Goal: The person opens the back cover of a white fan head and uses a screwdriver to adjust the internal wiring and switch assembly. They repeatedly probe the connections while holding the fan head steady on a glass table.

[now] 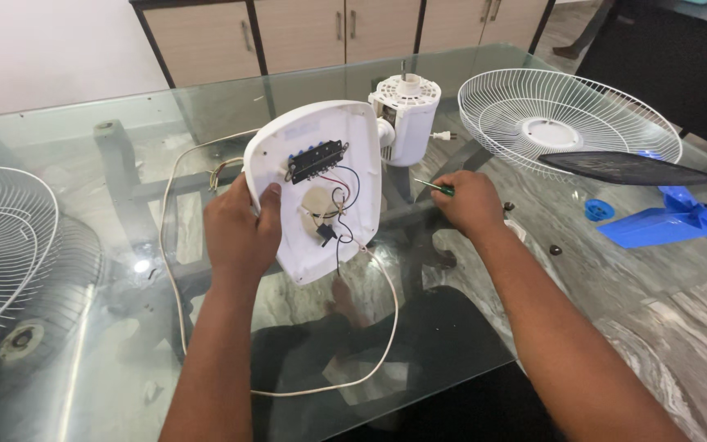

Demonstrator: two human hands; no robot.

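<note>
The screwdriver is mostly hidden inside the right hand, whose fingers clench its green handle on the glass table. The left hand grips the upturned white fan base at centre, thumb on its edge.

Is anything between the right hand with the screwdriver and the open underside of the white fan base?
Nothing visible blocks it. The right hand holds the green screwdriver just right of the fan base, which the left hand tilts up; only bare glass table lies between.
</note>
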